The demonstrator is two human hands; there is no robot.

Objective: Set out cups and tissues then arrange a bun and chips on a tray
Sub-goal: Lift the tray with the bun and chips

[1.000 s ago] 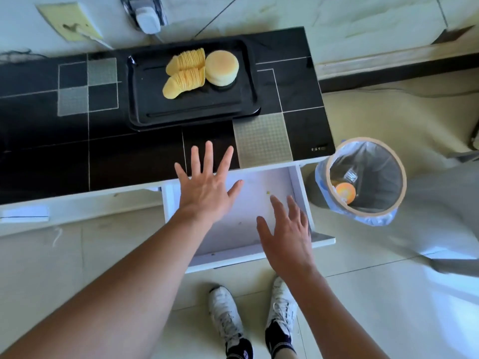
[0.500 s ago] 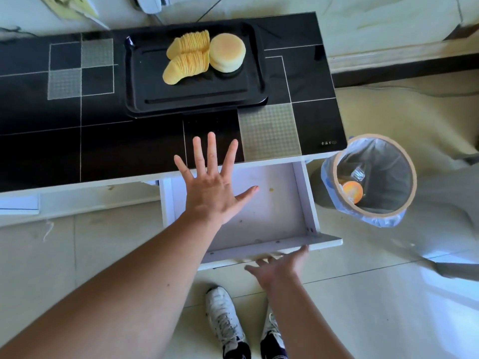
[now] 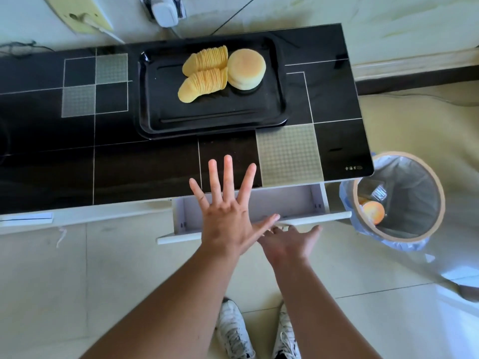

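Observation:
A black tray [image 3: 166, 110] lies on the black glass table [image 3: 129, 164]. On it sit two rows of yellow chips [image 3: 204, 71] and, touching them on the right, a round pale bun [image 3: 246, 68]. My left hand [image 3: 228, 211] hovers flat with fingers spread over the table's front edge and the white drawer [image 3: 298, 203]. My right hand [image 3: 290, 242] presses fingers against the drawer's front panel, holding nothing. The drawer is pushed most of the way in. No cups or tissues are in view.
A round bin [image 3: 396, 200] with a blue liner stands right of the drawer, holding an orange lid and clear wrapping. My white shoes [image 3: 259, 332] stand on the tiled floor below. A white plug [image 3: 163, 11] and a yellow pad [image 3: 77, 14] lie beyond the table.
The drawer has slid inward from fully open to nearly closed. My right hand moved from over the drawer to its front panel and pushed it. My left hand stayed spread above.

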